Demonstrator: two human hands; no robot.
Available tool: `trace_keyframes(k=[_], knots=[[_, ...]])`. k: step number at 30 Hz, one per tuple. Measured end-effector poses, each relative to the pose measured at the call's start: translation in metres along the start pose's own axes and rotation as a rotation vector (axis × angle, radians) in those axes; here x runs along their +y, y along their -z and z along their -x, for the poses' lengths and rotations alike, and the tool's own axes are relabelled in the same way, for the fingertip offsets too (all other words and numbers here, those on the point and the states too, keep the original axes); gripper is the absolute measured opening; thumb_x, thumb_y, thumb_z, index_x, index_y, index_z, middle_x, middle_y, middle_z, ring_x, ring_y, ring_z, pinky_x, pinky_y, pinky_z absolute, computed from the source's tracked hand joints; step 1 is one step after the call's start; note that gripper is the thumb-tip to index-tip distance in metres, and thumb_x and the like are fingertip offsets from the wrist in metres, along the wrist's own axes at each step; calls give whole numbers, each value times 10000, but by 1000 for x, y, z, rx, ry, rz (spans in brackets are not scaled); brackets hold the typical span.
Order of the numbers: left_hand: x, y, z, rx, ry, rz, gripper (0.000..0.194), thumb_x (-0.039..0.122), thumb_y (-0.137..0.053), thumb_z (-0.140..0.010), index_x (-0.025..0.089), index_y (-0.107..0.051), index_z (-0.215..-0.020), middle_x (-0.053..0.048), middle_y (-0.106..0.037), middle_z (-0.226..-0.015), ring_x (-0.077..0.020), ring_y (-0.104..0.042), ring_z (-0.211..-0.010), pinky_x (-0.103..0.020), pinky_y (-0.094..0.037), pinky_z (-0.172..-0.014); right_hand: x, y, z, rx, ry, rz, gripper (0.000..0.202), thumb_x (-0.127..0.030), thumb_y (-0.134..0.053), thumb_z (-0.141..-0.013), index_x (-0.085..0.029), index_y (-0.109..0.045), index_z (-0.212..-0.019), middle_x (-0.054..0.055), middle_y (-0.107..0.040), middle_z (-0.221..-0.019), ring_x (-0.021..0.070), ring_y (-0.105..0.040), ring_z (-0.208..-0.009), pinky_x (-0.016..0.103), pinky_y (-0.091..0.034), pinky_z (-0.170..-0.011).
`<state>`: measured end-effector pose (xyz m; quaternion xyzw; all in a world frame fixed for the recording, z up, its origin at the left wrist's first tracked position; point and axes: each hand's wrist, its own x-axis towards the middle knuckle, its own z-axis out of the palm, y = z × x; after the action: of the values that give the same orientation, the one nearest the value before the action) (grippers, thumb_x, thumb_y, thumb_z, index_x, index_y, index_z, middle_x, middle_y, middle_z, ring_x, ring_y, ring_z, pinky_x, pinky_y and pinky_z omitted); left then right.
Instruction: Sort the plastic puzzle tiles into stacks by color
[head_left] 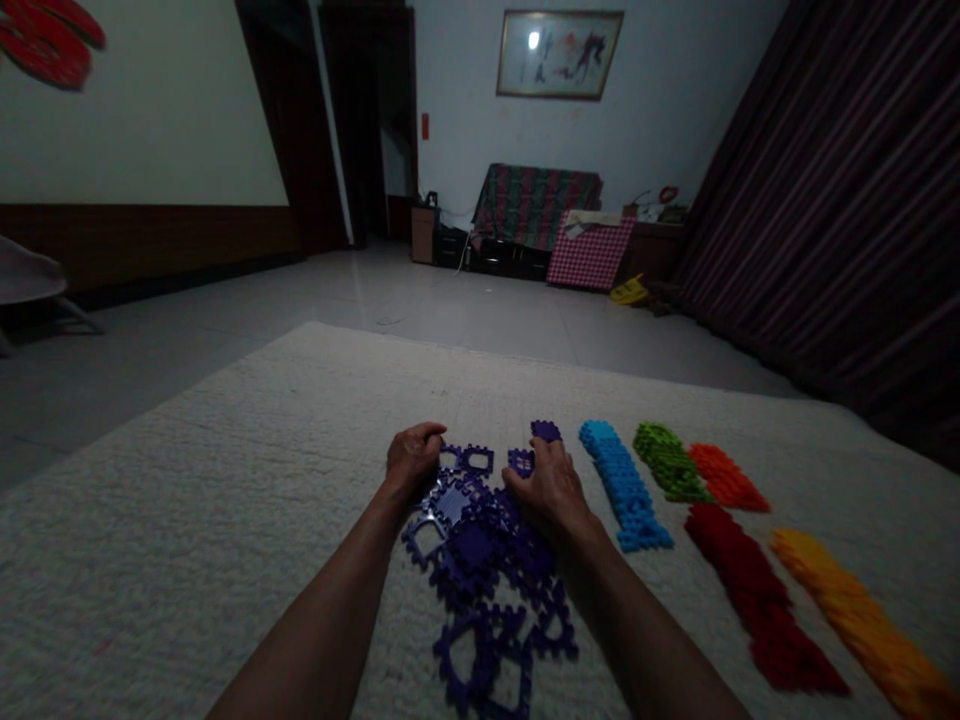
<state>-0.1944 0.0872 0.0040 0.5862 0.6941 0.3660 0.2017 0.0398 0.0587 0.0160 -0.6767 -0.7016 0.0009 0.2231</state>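
Purple plastic interlocking tiles (pixel 474 545) lie in a loose, overlapping heap on the pale mat, some solid and some with open centres. At the heap's far left edge, my left hand (pixel 414 460) is closed, its fingers at the edge of a purple frame-shaped tile. Another open-centred tile (pixel 478 460) sits just right of that one. My right hand (pixel 553 485) is across the heap, its thumb and fingers around a purple window-pattern tile (pixel 520 461). Just beyond its fingertips is a solid purple tile (pixel 546 430). The fingers partly hide both contacts.
To the right lie rows of blue tiles (pixel 624 488), green tiles (pixel 670 462), orange tiles (pixel 727 477), dark red tiles (pixel 761 595) and yellow tiles (pixel 862 615). The mat (pixel 225 480) covers the tiled floor. A chair (pixel 30 275) stands at left, a curtain (pixel 825 180) at right.
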Motion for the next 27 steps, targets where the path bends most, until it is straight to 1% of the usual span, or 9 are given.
trace_keyframes(k=[3,6,10,12,15,17,20,27], knots=[[0,0,0,-1,7,15,328,255,-542,-863,257,-787,-1081,-22,-800,-1022,-187,-725,-945,-264,-529,-869,-1,-1,3,-8,36,3,418,-415,-666,-818,-184,-653,-1166,145,-614,-1067,303,-585,-1006,394,-468,-876],[0,0,0,-2,16,17,325,259,-543,-861,259,-788,-1075,-17,-803,-994,-186,-727,-925,-263,-528,-848,2,-1,0,29,42,-53,447,-413,-661,-816,-153,-641,-1179,150,-606,-1072,300,-584,-1024,395,-474,-909],[2,2,1,2,4,8,322,256,-548,-859,266,-786,-1076,-16,-801,-1027,-191,-726,-951,-265,-525,-850,15,-2,-25,189,16,-163,488,-416,-669,-794,-150,-615,-1199,133,-593,-1077,291,-566,-1053,402,-474,-950],[2,2,2,8,-3,3,316,254,-549,-862,263,-786,-1072,-17,-800,-1036,-192,-726,-962,-264,-524,-860,23,-5,-41,263,-31,-185,488,-411,-668,-789,-139,-617,-1191,140,-585,-1086,298,-553,-1074,421,-465,-977],[2,2,2,12,-9,-1,312,252,-550,-867,257,-785,-1072,-18,-799,-1042,-188,-727,-964,-257,-524,-873,32,-13,-55,307,-96,-202,425,-383,-665,-785,-128,-648,-1125,151,-578,-1077,306,-543,-1086,436,-451,-1002],[1,2,2,14,-16,-6,313,249,-551,-868,259,-784,-1076,-16,-797,-1057,-187,-727,-969,-256,-524,-883,34,-19,-58,328,-98,-220,377,-369,-652,-793,-132,-663,-1086,152,-574,-1070,300,-540,-1078,432,-451,-1002],[2,2,2,16,-17,-19,312,247,-551,-866,263,-785,-1073,-11,-795,-1067,-186,-724,-986,-259,-520,-905,35,-27,-56,364,-63,-249,360,-365,-639,-800,-140,-667,-1079,144,-569,-1075,287,-539,-1063,422,-458,-998],[4,3,1,7,-13,-26,319,244,-537,-870,240,-785,-1070,-26,-792,-1080,-197,-723,-1005,-284,-520,-931,40,-35,-57,423,-77,-309,348,-362,-654,-767,-151,-665,-1044,132,-566,-1060,278,-545,-1021,420,-486,-953]])
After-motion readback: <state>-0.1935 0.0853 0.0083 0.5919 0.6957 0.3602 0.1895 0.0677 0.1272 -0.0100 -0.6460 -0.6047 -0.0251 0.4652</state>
